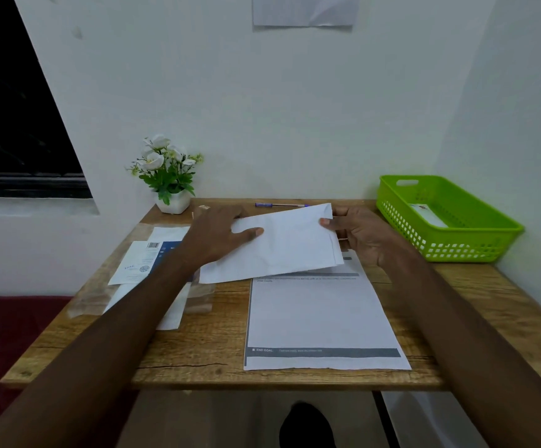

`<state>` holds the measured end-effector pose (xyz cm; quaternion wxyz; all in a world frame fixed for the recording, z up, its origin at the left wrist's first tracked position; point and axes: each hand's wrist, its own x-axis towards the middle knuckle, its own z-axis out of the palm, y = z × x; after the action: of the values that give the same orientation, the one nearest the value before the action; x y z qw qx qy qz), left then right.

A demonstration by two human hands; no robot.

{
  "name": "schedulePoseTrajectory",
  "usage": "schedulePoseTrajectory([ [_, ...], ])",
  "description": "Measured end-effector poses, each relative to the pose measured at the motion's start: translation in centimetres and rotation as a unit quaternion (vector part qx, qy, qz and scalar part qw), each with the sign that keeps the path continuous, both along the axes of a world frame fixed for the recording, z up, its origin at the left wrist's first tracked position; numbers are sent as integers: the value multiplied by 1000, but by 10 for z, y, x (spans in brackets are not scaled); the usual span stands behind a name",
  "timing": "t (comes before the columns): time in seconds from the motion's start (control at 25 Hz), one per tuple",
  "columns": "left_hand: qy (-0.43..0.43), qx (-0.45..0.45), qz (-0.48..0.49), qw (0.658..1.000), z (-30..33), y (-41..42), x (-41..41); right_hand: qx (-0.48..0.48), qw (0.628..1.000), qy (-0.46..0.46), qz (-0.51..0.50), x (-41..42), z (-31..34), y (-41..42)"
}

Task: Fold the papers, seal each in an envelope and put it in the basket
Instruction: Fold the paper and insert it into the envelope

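Above the middle of the worn wooden surface [456,305], both hands hold a plain white paper envelope [282,244] slightly tilted, its lower left corner dipping toward the wood; the left hand [217,234] lies over the envelope's left part with its thumb pressed on the upper face and its other fingers hidden behind, so it appears to pinch the paper; the right hand [359,234] pinches the right edge, thumb on top, fingers curled beneath. Whether a folded sheet is already inside cannot be told; neither can the flap be seen.

Beneath and nearer the person lies a flat white printed sheet with a grey bar along its bottom [321,318], unfolded; the envelope overlaps its top edge. A lime-green perforated plastic basket [450,247] stands at the right rear corner, well apart from the hands, with one white envelope-like item [427,215] already in it. To the left lies a stack of white envelopes and a clear wrapper with a blue-and-white label [146,260]; a blue pen [279,205] rests behind the hands; a small white pot of white artificial flowers [169,176] stands at the rear left.

Likely troubles: the thin envelope could crease or buckle under the two thumbs; a loose pinch could let it slide onto the printed sheet and drag that sheet askew; sealing it empty would waste it; a hasty reach to the basket could brush the pen.
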<state>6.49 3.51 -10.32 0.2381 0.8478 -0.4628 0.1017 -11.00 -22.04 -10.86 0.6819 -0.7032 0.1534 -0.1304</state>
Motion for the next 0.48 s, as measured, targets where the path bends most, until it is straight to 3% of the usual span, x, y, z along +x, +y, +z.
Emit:
schedulePoseTrajectory([
  [0.16,142,-106,-44,983,3,0,2,0,999,-4,-49,2,-5,0],
  [0.24,235,-156,-53,958,5,2,5,0,1000,-3,-27,2,-5,1],
  [0.4,343,-244,-49,906,4,5,4,-1,1000,-3,2,2,-2,2],
  [0.48,404,-236,-62,882,3,6,5,17,999,-20,-26,3,-3,3],
])
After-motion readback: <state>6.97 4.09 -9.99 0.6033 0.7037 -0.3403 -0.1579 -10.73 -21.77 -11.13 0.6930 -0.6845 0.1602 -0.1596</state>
